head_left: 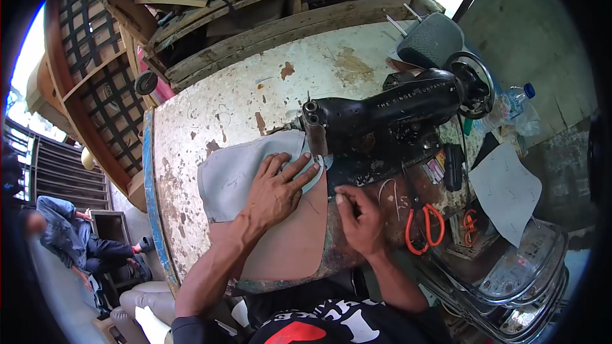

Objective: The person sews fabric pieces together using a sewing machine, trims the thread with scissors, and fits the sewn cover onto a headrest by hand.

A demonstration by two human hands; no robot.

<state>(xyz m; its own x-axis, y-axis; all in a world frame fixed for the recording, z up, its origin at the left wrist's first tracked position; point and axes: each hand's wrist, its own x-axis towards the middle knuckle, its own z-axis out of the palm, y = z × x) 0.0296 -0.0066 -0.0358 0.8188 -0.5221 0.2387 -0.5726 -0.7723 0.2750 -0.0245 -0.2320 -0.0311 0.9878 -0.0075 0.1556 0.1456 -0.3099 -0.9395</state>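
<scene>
While spreading the left hand point(275, 190) flat, gripping nothing, pressing on the grey piece point(233, 169) lying beneath it and stretching lengthwise leftward from the sewing machine point(390, 105); curling the right hand point(362, 220) farther off; cannot tell whether pinching anything.

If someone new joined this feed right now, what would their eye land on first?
Probably the black Singer sewing machine, which spans the right half of the paint-chipped tabletop. At its needle end, the left hand lies spread on a gray panel over a brown one, with the right hand just to the right. The larger orange-handled scissors also stand out, farther right.
</scene>
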